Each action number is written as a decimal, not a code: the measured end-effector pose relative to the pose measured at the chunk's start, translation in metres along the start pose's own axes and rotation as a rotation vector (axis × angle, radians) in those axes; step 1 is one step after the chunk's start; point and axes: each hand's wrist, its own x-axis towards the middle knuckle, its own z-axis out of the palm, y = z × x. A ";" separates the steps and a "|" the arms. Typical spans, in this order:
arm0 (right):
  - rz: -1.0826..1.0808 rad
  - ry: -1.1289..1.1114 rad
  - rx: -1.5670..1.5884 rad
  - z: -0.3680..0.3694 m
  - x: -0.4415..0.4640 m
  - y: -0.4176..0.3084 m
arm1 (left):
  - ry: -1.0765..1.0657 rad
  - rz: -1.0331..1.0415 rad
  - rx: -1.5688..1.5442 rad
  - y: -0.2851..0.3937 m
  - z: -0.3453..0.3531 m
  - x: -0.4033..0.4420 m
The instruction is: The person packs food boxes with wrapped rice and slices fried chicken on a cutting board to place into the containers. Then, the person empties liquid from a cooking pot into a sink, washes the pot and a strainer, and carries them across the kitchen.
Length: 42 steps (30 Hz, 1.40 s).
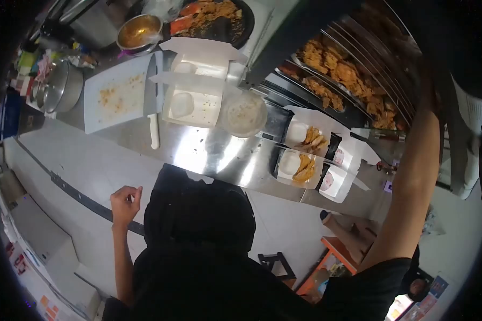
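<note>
My left hand hangs over the floor in front of the counter, its fingers curled in with nothing visible in them. My right arm reaches up at the right beside the food cabinet; the hand at its end is lost in the dark, so its fingers are hidden. Inside the cabinet, trays of fried chicken sit behind wire racks. Two open boxes with fried pieces, an upper one and a lower one, stand on the steel counter. Two white boxes stand open farther left.
A white cutting board with crumbs lies beside a knife. Near them are a round crumb-filled container, a metal bowl, a dark pan and a steel pot. Another person's legs show beyond the counter's lower right.
</note>
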 end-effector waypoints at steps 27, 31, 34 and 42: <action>0.064 0.225 -0.055 -0.047 -0.088 -0.061 | -0.038 0.096 0.012 -0.056 0.006 0.055; -0.092 0.423 -0.193 -0.087 -0.146 -0.116 | -0.091 0.114 -0.011 -0.056 0.006 0.075; 0.777 0.284 1.304 -0.147 -0.195 -0.214 | -0.045 0.177 0.026 -0.066 -0.003 0.091; 0.625 -0.782 1.885 -0.136 -0.259 -0.465 | -0.020 0.236 -0.048 -0.128 -0.038 0.133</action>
